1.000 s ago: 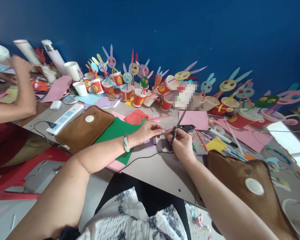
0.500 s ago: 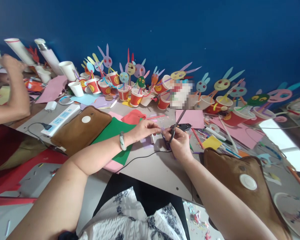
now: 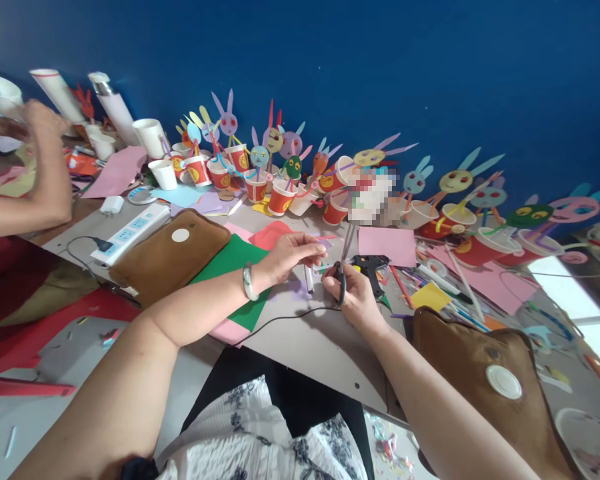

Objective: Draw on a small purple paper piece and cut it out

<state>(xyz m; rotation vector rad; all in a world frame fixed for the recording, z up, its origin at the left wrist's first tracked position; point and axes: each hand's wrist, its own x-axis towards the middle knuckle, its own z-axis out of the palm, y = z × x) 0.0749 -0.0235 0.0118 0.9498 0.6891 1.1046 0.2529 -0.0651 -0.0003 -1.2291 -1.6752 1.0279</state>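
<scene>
My left hand (image 3: pixel 294 259), with a jade-like bangle on its wrist, is closed in a pinch above the table. Whatever lies between its fingertips is too small to make out. Scissors (image 3: pixel 348 247) are in my right hand (image 3: pixel 355 297), fingers wrapped round the handles and blades pointing up and away from me. Just beyond that hand lies a black glue gun (image 3: pixel 375 268). Under my left forearm are a green paper sheet (image 3: pixel 245 267) and pink paper (image 3: pixel 230 331). A small white stick-like piece (image 3: pixel 309 279) lies between the hands.
Red and white paper cups (image 3: pixel 281 198) with paper rabbit faces line the blue wall. Brown cushioned pads (image 3: pixel 173 250) flank my arms, with a power strip (image 3: pixel 130 233) at left. A black cord (image 3: pixel 285 317) crosses the table. Another person's arm (image 3: pixel 45 167) reaches in at far left.
My hands have moved apart: the left fingertips are raised and separate from the right hand. The scissors now point more upright. The view has shifted slightly, and the glue gun shows more fully.
</scene>
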